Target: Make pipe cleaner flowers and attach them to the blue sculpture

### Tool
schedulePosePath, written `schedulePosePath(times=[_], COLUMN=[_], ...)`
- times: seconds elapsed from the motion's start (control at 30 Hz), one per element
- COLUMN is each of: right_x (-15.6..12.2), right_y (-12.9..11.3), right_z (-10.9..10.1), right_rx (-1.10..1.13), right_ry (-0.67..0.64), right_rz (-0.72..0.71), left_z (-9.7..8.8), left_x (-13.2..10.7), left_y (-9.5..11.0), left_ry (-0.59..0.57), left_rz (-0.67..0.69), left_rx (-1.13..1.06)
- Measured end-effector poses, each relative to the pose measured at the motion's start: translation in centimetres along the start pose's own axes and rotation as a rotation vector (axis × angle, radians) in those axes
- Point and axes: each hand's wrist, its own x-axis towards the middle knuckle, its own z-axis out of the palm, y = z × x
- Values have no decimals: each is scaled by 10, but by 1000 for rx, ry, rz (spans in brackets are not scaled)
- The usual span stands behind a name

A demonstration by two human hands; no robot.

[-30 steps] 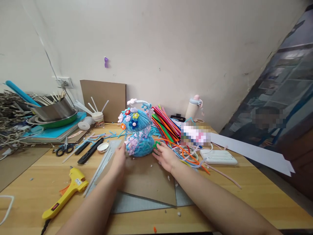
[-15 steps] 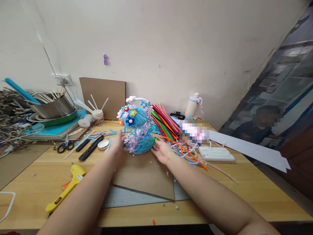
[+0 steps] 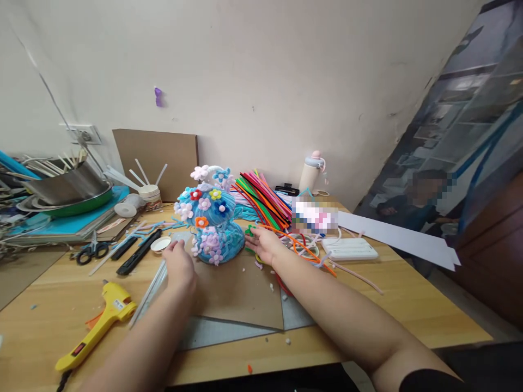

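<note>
A mushroom-shaped pipe-cleaner craft (image 3: 226, 209) stands upright on a brown board (image 3: 241, 294). Its blue cap carries small red, yellow, orange, pink and dark-blue flowers, with a white arch above; pink flowers cover part of its blue base. To its left, my left hand (image 3: 180, 264) hovers apart from it, fingers loosely curled and nothing visible in them. My right hand (image 3: 263, 245) is on the other side, palm turned up and fingers extended near the base. A small green flower (image 3: 248, 231) shows at its fingertips; whether they touch it I cannot tell.
A yellow glue gun (image 3: 98, 324), scissors (image 3: 93, 250) and a black cutter (image 3: 139, 253) lie left. Behind the craft is a bundle of coloured pipe cleaners (image 3: 265, 201). A bottle (image 3: 311, 173) and a white case (image 3: 350, 248) stand right. A person (image 3: 420, 201) sits beyond the table.
The craft has turned, bringing its orange flower from the left side round to the front. My left hand has drawn away from it, towards me. The view has shifted right.
</note>
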Motion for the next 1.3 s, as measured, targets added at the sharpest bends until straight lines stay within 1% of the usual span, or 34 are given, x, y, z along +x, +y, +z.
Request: schedulePosePath(times=[0.03,0.07,0.1,0.13,0.17,0.2,0.23,0.27,0.33,0.4,0.47,0.53,0.6,0.67,0.73,0.8,0.9,1.03,1.07,1.13,1.2,1.23,1.3], right_x=[-7,-15,-24,-32,-41,-48,-54,-58,-63,-63,-62,-61,-60,-60,-60,-60,-59,-57,-57,-57,-58,-58,-60], right_y=[2,5,8,11,14,17,19,21,24,27,29,30,31,30,29,27,26,25,24,22,20,20,20], right_z=[-1,-1,-2,-3,-3,-4,-4,-5,-6,-7,-9,-11,-12,-13,-13,-14,-15,-18,-19,-21,-23,-23,-23], right_rx=[-14,-32,-51,-67,-81,-99,-130,-163,-229,-267,-288,-305,-329,-348,-365,-412,-552,-639,-672,-787,-905,-946,-987], right_ry=[-5,-25,-61,-104,-145,-181,-218,-251,-306,-325,-313,-295,-297,-304,-307,-323,-354,-338,-353,-424,-503,-520,-494], right_rz=[0,9,23,33,38,31,3,-30,-97,-136,-143,-125,-112,-126,-136,-118,-87,-113,-117,-130,-187,-248,-411], left_z=[-2,-4,-6,-6,-6,-5,-4,-1,3,6,6,6,4,2,1,1,1,0,-1,-2,-3,-3,-2], left_x=[-5,-11,-20,-29,-38,-47,-54,-60,-67,-66,-61,-55,-52,-51,-51,-52,-54,-56,-56,-55,-56,-56,-57], left_y=[0,0,1,2,3,4,5,6,5,3,-1,-5,-9,-11,-11,-10,-8,-5,-5,-4,-4,-5,-5], left_ry=[87,149,174,152,58,-105,-283,-445,-689,-843,-939,-986,-1027,-1068,-1096,-1103,-1095,-1157,-1175,-1203,-1210,-1198,-1144], left_rz=[38,81,134,230,331,382,380,333,177,46,-13,-47,-116,-200,-244,-245,-256,-271,-259,-240,-242,-242,-256], left_rx=[-1,-5,-17,-53,-86,-115,-117,-97,-42,11,54,72,43,-9,-27,7,74,89,107,161,191,186,129])
